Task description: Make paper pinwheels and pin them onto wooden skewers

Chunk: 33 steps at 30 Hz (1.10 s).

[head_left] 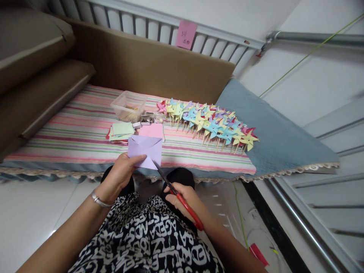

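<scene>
My left hand (123, 171) pinches the lower edge of a folded lilac paper square (145, 149), holding it up over the edge of the bed. My right hand (183, 199) grips red-handled scissors (182, 199); their dark blades reach up to the paper's lower right corner. A silver bracelet circles my left wrist. Behind the paper lie a pink sheet (153, 131) and a small stack of coloured paper squares (121, 131).
A striped mat (71, 132) covers the bed. On it stand a clear plastic tub (128, 106), small metal pieces (146, 119) and a long row of several paper pinwheels on sticks (210, 123). A blue blanket (273, 132) lies to the right; a cardboard panel (148, 64) stands behind.
</scene>
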Motion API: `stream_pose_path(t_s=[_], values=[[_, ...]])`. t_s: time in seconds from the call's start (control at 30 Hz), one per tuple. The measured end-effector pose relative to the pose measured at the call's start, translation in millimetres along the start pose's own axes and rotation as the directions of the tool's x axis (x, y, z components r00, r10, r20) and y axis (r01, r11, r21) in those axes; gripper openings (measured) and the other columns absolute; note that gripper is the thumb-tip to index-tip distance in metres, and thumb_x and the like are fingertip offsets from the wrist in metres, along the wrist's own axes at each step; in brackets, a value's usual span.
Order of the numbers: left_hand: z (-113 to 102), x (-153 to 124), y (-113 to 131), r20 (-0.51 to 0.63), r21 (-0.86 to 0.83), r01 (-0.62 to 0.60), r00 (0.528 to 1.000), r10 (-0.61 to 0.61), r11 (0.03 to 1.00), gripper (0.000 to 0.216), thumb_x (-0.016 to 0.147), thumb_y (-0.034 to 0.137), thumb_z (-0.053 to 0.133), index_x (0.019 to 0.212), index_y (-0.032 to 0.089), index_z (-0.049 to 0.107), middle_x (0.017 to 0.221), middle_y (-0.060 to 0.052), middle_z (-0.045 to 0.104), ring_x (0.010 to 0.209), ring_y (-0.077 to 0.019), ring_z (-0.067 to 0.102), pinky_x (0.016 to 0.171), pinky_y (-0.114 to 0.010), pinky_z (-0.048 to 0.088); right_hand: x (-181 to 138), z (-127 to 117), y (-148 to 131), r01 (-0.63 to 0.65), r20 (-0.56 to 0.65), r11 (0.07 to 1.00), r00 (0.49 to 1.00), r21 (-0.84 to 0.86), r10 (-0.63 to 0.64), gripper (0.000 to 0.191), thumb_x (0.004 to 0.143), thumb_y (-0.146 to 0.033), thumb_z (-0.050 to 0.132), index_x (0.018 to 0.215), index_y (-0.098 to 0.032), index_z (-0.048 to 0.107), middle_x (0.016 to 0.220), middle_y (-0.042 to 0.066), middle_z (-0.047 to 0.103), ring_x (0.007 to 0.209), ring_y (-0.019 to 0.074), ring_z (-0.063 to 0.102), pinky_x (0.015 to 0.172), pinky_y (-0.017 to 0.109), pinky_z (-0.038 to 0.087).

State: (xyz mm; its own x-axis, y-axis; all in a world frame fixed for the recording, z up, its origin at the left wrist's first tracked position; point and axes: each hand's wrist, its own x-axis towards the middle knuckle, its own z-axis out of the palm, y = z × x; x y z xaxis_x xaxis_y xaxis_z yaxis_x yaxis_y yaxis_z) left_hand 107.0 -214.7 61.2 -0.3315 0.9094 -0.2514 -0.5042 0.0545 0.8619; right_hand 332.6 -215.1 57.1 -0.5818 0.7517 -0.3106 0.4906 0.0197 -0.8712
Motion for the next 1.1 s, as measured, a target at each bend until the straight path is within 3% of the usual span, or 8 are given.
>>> stream_pose_path(t_s=[0.4, 1.1], values=[[2.2, -3.5, 1.6, 0.016, -0.022, 0.046, 0.999, -0.045, 0.999, 0.032, 0.054, 0.016, 0.082, 0.084, 0.01, 0.072, 0.08, -0.006, 0.073, 0.067, -0.0145, 0.064, 0.064, -0.022, 0.05, 2.9, 3.5, 0.2, 0.045, -0.025, 0.999, 0.999, 0.015, -0.045, 0.017, 0.078, -0.033, 0.062, 0.087, -0.019, 0.064, 0.065, -0.004, 0.054, 0.058, 0.0095, 0.044, 0.057, 0.021, 0.036], [4.4, -6.1, 3.3, 0.039, -0.008, 0.07, 0.997, -0.07, 0.998, 0.031, 0.053, 0.016, 0.082, 0.082, 0.01, 0.073, 0.08, -0.008, 0.074, 0.065, -0.0165, 0.064, 0.064, -0.024, 0.05, -0.1, -1.6, -6.3, 0.034, -0.006, 0.999, 0.999, -0.029, -0.034, 0.019, 0.078, -0.034, 0.061, 0.086, -0.018, 0.063, 0.06, -0.005, 0.047, 0.054, 0.0095, 0.038, 0.054, 0.022, 0.032]])
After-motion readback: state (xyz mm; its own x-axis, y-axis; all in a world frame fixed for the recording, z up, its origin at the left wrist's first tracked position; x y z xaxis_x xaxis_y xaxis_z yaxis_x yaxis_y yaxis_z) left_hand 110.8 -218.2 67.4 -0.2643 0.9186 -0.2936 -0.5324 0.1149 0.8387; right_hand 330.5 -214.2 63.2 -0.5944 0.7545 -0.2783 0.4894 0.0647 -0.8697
